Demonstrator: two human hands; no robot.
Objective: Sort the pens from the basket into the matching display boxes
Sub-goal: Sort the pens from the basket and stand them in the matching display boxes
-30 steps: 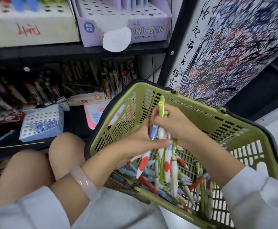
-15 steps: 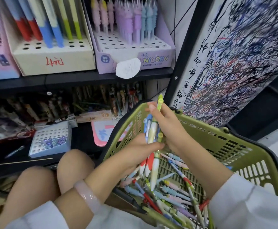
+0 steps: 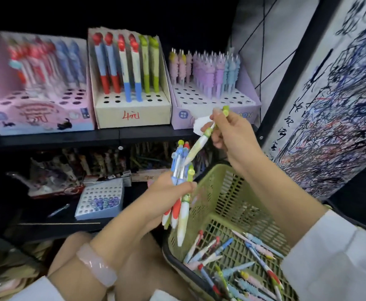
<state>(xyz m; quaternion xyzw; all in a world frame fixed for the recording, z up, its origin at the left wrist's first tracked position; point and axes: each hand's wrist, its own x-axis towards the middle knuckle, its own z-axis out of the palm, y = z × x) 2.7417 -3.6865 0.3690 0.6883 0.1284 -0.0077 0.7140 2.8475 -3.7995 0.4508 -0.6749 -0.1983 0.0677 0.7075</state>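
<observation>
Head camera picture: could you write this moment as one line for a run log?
right hand: holds green pen, lifted | left hand: grips pen bundle | basket: pens left | target guess: cream box

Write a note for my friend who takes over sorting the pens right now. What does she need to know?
Left hand: grips a bunch of pens, tips down, by the basket's rim.
Right hand: holds one green-and-white pen raised toward the shelf, below the purple box.
Green basket: many loose pens lie on its bottom.
Shelf: pink box, cream box with red, blue and green pens, purple box with pastel pens. All have free holes.
Done: a handful picked out.
Left: seemingly put the green pen beside the cream box's green ones, place the bunch, empty the basket.
</observation>
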